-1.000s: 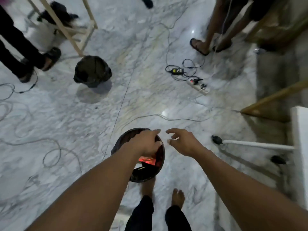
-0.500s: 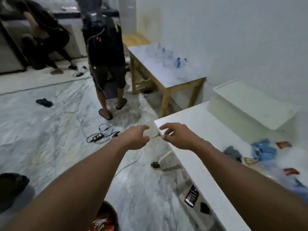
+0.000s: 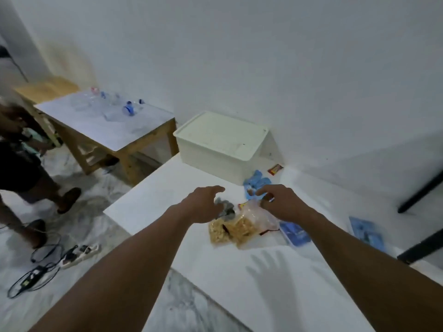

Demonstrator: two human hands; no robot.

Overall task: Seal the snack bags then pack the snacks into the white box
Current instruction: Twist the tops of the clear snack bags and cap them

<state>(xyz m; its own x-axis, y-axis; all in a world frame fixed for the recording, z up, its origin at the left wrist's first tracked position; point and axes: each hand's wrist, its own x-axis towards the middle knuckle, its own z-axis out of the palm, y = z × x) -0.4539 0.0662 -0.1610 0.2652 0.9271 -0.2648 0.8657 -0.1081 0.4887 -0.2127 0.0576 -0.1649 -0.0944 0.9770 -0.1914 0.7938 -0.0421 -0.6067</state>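
Currently nothing packed: white box (image 3: 220, 142) sits lidded at rear of surface (image 3: 167, 200). Your left hand (image 3: 203, 204) is open above snack bags (image 3: 242, 227); right hand (image 3: 285, 202) curls at a bag top, grip unclear. Sealing & packing prob. remain.

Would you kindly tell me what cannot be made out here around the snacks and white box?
Head view:
Inside the white box: hidden by its lid.
Whether the clear snack bags are sealed: tops under the right hand, blurred.
The grey thing: partly behind the left hand, blurred.
Print on the blue packets: too blurred to read.
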